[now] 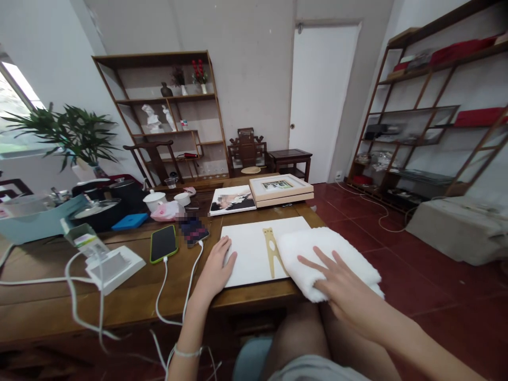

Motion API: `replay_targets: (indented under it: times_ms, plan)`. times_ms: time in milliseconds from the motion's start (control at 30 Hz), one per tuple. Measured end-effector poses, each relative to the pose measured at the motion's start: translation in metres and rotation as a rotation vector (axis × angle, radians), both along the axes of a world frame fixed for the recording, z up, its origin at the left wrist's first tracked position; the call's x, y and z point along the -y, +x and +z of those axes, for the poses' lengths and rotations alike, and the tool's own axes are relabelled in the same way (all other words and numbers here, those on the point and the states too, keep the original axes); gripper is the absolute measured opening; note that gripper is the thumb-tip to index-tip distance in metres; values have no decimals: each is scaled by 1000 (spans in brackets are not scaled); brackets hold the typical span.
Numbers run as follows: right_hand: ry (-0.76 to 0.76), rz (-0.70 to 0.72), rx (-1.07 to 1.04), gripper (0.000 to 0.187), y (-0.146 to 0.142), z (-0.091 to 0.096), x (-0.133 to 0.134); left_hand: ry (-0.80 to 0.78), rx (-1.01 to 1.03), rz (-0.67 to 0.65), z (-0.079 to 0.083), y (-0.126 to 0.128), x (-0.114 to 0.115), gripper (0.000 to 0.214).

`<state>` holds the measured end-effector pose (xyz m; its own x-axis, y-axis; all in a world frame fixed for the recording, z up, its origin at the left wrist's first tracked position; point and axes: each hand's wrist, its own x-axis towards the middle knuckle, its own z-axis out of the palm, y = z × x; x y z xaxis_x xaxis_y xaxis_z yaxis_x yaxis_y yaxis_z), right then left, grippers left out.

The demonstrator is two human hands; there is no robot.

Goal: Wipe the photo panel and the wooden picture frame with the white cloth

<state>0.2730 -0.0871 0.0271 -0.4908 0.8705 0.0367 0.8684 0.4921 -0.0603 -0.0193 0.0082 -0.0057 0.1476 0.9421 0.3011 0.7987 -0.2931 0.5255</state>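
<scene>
My left hand (pixel 217 267) lies over the left edge of a flat white panel (pixel 246 248), fingers stretched out and thumb apart, holding nothing. A tan, two-legged shape (pixel 270 251) with an oval hole shows on the panel; whether it is printed or a loose piece, I cannot tell. On the panel's right side rests a folded, fluffy white towel (pixel 349 251), which covers part of the shape and overhangs the table's edge. My right hand (pixel 335 275) is on the towel's near left corner, fingers spread on top and thumb tucked into the fold.
Behind the panel lie a picture panel (pixel 232 201) and stacked wooden frames (pixel 281 190). Leftward on the wooden table (pixel 130 296) are a green-cased phone (pixel 163 244), a second phone (pixel 194 232), white cables (pixel 161 296), an opened white box (pixel 115 269) and a black pot (pixel 95 214).
</scene>
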Motion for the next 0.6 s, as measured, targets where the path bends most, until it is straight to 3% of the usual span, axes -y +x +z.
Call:
replay_targets:
  times_ms: [133, 333, 433, 600]
  plan:
    - [26, 14, -43, 49, 8, 0, -13, 13, 6, -2, -1, 0, -1, 51]
    - [85, -51, -56, 49, 2, 5, -79, 39, -8, -11, -1, -1, -1, 50]
    - [98, -95, -59, 49, -5, 4, -99, 47, -4, -18, -2, -2, -2, 48]
    - [109, -140, -55, 51, -10, -2, -85, 51, 3, -33, -3, -3, -4, 47]
